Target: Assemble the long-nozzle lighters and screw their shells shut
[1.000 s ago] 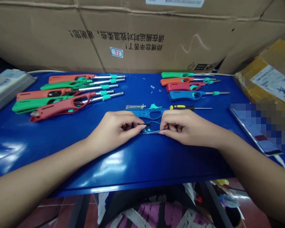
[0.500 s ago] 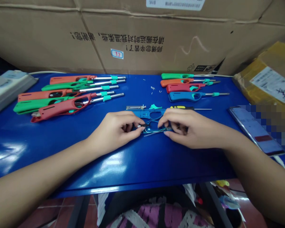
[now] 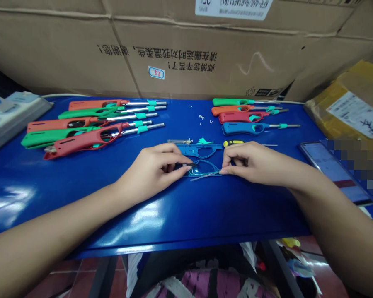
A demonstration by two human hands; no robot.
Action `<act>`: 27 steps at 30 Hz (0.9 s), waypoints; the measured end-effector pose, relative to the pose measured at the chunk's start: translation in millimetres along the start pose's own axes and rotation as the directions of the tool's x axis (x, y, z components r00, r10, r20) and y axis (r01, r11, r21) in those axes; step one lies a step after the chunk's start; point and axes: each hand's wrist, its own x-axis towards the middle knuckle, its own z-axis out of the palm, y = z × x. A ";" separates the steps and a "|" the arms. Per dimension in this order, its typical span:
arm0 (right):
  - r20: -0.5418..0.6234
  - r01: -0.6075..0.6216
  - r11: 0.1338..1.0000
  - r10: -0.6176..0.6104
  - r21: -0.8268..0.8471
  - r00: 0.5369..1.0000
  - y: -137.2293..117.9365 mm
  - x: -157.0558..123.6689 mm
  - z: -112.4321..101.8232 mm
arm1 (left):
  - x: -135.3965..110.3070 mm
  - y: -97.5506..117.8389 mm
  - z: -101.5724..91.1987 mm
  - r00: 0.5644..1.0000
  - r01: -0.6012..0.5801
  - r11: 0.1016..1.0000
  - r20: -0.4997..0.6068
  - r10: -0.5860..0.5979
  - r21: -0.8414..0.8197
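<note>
My left hand (image 3: 161,165) pinches a small black igniter-like part (image 3: 190,164) with a pale end, over the left end of a blue lighter shell half (image 3: 205,174). Thumb and forefinger of my right hand (image 3: 244,165) are closed on the end of a thin wire (image 3: 205,176) at the shell's right side. A second blue shell half (image 3: 199,152) lies just behind. Beyond it are a narrow clear-and-metal part (image 3: 178,141), a teal trigger piece (image 3: 205,141) and a yellow-and-black screwdriver (image 3: 233,143). My fingers partly cover the front shell.
Several long-nosed lighters (image 3: 90,134) lie at the left, and more lighters (image 3: 242,128) at the back right. Tiny white bits (image 3: 201,117) are scattered between them. A phone (image 3: 332,169), a taped parcel (image 3: 354,103), a power strip (image 3: 15,116) and a large carton (image 3: 174,49) surround the blue table.
My right hand has shifted slightly right, and its fingers now pinch the wire end at the shell's right side. My left hand keeps its grip on the black part. The camera view has shifted slightly.
</note>
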 end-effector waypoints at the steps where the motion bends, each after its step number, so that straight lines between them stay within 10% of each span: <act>1: 0.004 -0.008 1.000 0.008 -0.001 1.000 -0.8 -0.2 0.5 | -0.1 -0.6 0.3 1.000 0.001 1.000 0.000 -0.001 -0.005; 16: 0.018 -0.003 0.999 0.004 -0.048 1.000 0.0 -3.4 2.1 | -0.6 3.8 -3.3 0.990 -0.048 0.999 0.136 0.046 0.013; 27: 0.005 0.008 0.997 -0.008 -0.072 1.000 -0.7 -4.2 2.8 | 0.7 4.6 7.5 0.998 -0.053 0.998 -0.014 0.054 0.026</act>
